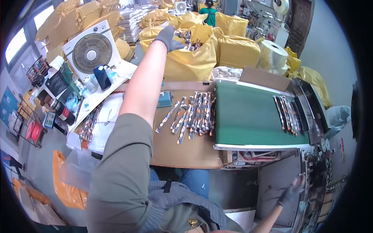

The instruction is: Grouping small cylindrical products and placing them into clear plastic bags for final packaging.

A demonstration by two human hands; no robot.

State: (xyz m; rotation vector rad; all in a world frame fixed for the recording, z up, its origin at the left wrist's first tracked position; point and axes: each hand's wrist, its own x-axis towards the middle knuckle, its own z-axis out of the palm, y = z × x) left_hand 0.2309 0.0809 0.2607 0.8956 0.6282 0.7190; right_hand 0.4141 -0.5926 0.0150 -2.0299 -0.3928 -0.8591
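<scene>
My left hand (pixel 170 40), in a grey glove, reaches far out over the rim of an open yellow woven sack (pixel 189 65). Its thumb and fingers are spread, with no item visible in the grasp. Patterned stick packets (pixel 193 43) lie in the sack just beyond the fingers. Low on the right, my right hand (pixel 291 190), gloved with bare fingertips, is blurred and open beside the machine's side (pixel 304 174); whether it touches is unclear. Before me, a loose pile of stick packets (pixel 198 113) rests on a brown board (pixel 186 154). More packets (pixel 287 115) lie on the green conveyor belt (pixel 250 113).
To the left, a white table (pixel 96 100) holds a box fan (pixel 91 51), a phone (pixel 102 77) and bottles. A dark flask (pixel 62 112) stands nearby. Stuffed yellow sacks (pixel 237 52) and a film roll (pixel 272 55) fill the back. A person (pixel 208 14) in green is behind them.
</scene>
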